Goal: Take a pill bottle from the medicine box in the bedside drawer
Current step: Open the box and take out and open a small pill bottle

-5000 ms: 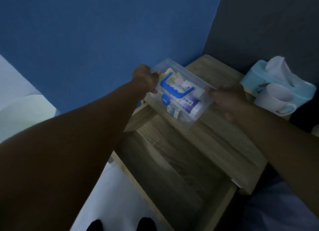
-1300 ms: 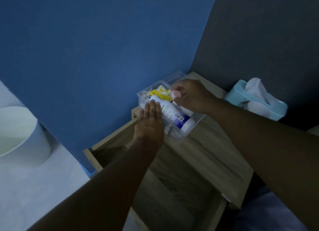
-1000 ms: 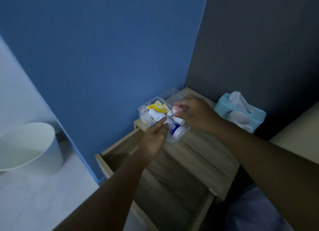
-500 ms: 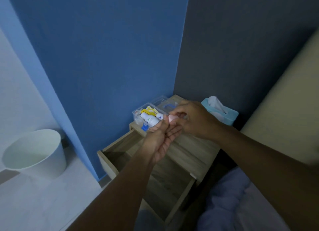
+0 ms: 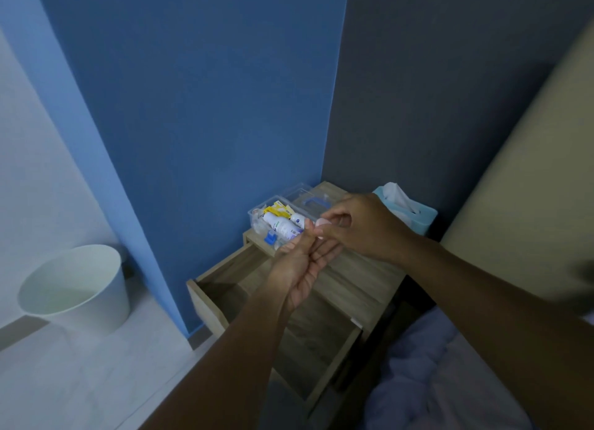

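The clear medicine box (image 5: 254, 215) stands open on the wooden bedside table (image 5: 363, 275), with a white tube, yellow packets and small packs inside. Its clear lid with a blue handle (image 5: 313, 201) lies behind it. My right hand (image 5: 360, 227) pinches a small pill bottle with a pale pink cap (image 5: 321, 222) above the table. My left hand (image 5: 302, 262) is held palm up just under it, fingers spread and touching the bottle's lower end. Most of the bottle is hidden by my fingers. The bedside drawer (image 5: 283, 326) below is pulled out.
A light blue tissue box (image 5: 414, 214) sits at the table's back right corner. A white waste bin (image 5: 77, 288) stands on the floor to the left. Blue and grey walls meet behind the table. Bedding (image 5: 434, 381) lies at the lower right.
The box went from both hands onto the table and its lid came off. My right hand lifted the pink-capped bottle out of the box; my left hand turned palm up beneath it. The view pulled back.
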Motion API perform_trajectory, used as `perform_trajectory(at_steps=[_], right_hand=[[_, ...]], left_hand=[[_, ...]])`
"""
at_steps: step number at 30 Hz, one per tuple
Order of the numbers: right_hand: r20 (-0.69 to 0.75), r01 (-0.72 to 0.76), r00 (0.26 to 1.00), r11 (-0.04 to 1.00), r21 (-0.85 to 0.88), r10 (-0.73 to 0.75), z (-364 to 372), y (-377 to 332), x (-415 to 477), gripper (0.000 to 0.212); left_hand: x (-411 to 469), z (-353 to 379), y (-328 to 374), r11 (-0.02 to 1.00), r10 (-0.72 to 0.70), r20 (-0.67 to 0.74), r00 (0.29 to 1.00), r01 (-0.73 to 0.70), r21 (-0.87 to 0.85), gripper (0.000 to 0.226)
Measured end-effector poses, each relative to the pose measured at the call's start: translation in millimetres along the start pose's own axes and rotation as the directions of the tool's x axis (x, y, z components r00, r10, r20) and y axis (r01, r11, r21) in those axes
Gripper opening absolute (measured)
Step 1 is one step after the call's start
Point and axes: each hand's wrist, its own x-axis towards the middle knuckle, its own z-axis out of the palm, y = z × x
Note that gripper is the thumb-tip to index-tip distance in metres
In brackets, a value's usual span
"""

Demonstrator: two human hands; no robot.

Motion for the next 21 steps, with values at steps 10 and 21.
perform_trajectory(at_steps=[10, 21], right_hand=[[0.075, -0.042, 0.996, 0.990, -0.131, 0.052, 6, 10, -2, 0.041], [-0.044, -0.036, 0.998, 0.988, 0.153, 0.043, 8, 41, -1, 0.041]], left_hand=[[-1, -7, -10, 0.997, -0.064, -0.050, 0.997, 0.062, -0.051, 0.034], [24, -40, -33, 0.993, -0.116, -0.117, 0.986, 0.111, -0.049, 0.031]])
